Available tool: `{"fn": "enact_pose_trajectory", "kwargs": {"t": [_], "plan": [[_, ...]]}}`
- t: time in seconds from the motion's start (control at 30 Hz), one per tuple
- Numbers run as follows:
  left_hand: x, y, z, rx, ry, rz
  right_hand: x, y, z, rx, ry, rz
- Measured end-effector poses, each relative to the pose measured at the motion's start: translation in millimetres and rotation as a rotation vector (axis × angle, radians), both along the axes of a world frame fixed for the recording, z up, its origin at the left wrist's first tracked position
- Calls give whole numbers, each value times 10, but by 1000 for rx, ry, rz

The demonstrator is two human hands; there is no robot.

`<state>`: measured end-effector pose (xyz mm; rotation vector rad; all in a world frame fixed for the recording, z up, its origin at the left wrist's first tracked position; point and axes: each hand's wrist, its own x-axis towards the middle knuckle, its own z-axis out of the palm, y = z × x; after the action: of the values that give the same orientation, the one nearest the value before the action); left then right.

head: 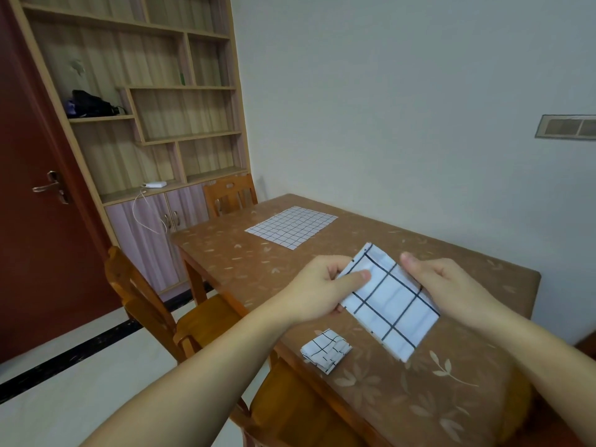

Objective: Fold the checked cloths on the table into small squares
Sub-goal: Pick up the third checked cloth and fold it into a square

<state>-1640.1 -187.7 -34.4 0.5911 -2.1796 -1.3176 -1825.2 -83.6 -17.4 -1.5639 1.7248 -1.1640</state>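
My left hand (317, 287) and right hand (442, 282) pinched opposite edges of half-folded white black-checked cloth (392, 301), lifted above table. Judged light, limp, crease-holding; grip corners for next fold.

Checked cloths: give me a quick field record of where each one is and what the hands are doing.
held cloth: partly folded, lifted above the table
left hand: pinching the held cloth's left edge
right hand: gripping its right edge
folded cloth: small square, near table edge
flat cloth: unfolded, far end
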Motion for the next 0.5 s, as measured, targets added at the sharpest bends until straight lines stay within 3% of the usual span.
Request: {"fn": "enact_pose_trajectory", "kwargs": {"t": [0.17, 0.23, 0.33, 0.4, 0.5], "plan": [[-18, -146, -85, 15, 112, 82, -98, -24, -121, -13, 20, -93], [-55, -159, -113, 13, 148, 108, -87, -46, -139, -40, -59, -119], [-110, -178, -157, 21, 213, 149, -55, -30, -164, 66, -128, -1], [-122, -196, -182, 17, 232, 171, -48, -14, -223, 132, -69, 109], [-117, -212, -219, 17, 192, 207, -88, -9, -259, 130, -42, 93]]}}
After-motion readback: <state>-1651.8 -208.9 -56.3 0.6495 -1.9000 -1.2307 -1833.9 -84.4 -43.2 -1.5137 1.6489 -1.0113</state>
